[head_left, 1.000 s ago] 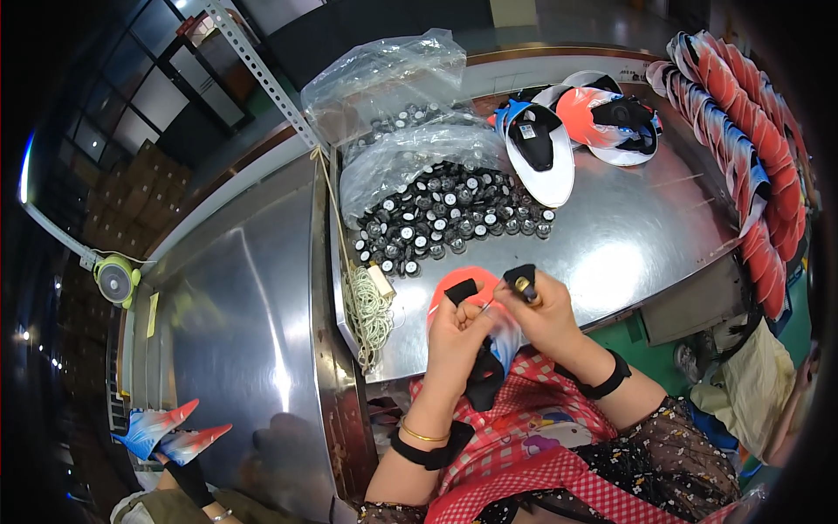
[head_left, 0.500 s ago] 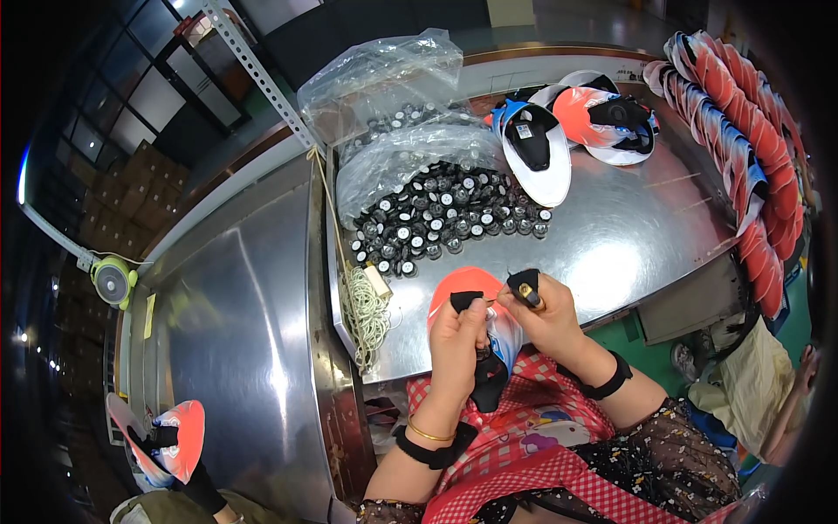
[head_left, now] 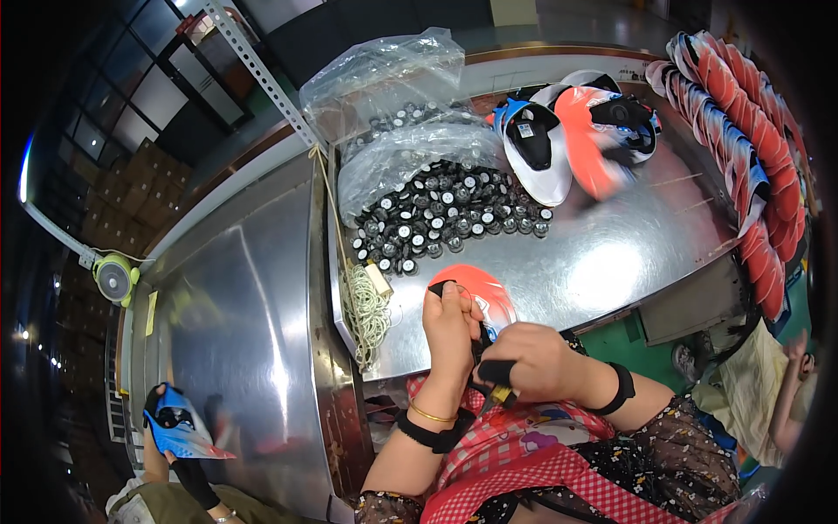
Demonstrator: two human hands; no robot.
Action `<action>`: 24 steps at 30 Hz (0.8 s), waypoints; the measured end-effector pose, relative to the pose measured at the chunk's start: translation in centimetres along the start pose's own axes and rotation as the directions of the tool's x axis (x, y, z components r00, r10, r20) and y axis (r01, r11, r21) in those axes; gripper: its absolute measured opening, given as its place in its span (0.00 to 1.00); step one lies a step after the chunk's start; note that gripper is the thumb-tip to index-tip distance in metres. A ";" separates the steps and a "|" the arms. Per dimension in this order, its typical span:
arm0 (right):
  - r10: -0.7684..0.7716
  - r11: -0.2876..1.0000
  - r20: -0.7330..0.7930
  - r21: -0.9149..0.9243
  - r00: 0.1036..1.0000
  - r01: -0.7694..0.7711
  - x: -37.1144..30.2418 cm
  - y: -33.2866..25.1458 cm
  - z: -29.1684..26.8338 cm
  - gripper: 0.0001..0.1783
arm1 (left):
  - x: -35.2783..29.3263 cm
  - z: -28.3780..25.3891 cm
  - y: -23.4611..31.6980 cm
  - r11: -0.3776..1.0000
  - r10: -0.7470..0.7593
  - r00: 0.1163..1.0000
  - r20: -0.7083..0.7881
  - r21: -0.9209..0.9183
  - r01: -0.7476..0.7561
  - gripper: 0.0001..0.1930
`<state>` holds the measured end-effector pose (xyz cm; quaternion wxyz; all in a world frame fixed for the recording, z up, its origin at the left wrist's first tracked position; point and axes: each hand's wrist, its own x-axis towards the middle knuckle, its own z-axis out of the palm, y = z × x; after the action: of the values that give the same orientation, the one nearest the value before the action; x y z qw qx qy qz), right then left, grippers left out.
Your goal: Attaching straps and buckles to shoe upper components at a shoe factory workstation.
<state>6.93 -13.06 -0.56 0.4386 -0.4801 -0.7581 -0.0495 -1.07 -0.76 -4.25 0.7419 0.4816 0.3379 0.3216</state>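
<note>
My left hand (head_left: 449,327), black cloth on one finger, pinches a shoe upper (head_left: 476,284). Its orange toe points away from me, with white and blue farther down. The lower part of the upper is hidden behind my hands. My right hand (head_left: 537,362) is curled just below and to the right of the left, also with black cloth on a finger. It grips a small yellow and black hand tool (head_left: 500,395) pointing down toward my apron; its exact kind is unclear.
Black and white round knobs (head_left: 436,214) are heaped under a clear plastic bag (head_left: 393,87). Coiled pale cord (head_left: 367,314) lies at the metal table's (head_left: 663,223) left edge. More uppers (head_left: 537,153) sit behind; stacked ones (head_left: 742,131) line the right. A co-worker's hand holds a blue upper (head_left: 179,428).
My right hand has moved down toward my apron, the tool now pointing downward. At the back, a blurred orange upper has appeared on the pile. The co-worker's upper now shows blue, not orange.
</note>
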 end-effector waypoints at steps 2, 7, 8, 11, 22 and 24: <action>-0.009 1.000 0.025 0.021 1.000 0.009 -0.2 0.2 0.1 0.08 | 0.1 0.0 0.1 0.998 -0.008 1.000 0.002 -0.057 0.008 0.12; 0.685 0.726 -0.379 0.282 0.623 -0.627 -0.4 3.5 -0.1 0.04 | -1.7 0.5 0.9 0.996 -0.074 0.976 0.205 0.056 0.064 0.13; 0.735 0.678 -0.348 0.364 0.582 -0.638 -1.0 4.3 0.1 0.02 | -1.9 0.5 0.9 0.996 -0.049 0.963 0.265 0.090 0.025 0.14; 0.706 0.708 -0.396 0.401 0.587 -0.581 -1.4 4.2 0.7 0.05 | -2.1 0.5 0.7 0.990 -0.056 0.977 0.205 0.142 0.027 0.14; 0.741 0.672 -0.387 0.427 0.549 -0.605 -1.4 4.1 0.8 0.05 | -2.7 0.9 0.6 0.984 0.138 0.944 0.299 0.070 -0.166 0.07; 0.756 0.654 -0.379 0.460 0.534 -0.600 -1.4 4.0 0.9 0.05 | -2.5 0.5 0.5 0.993 0.103 0.963 0.251 0.035 -0.115 0.05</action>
<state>9.68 -11.45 -3.43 0.6788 -0.6377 -0.3505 0.0987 -2.13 -2.88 -3.11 0.7475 0.5541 0.2233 0.2906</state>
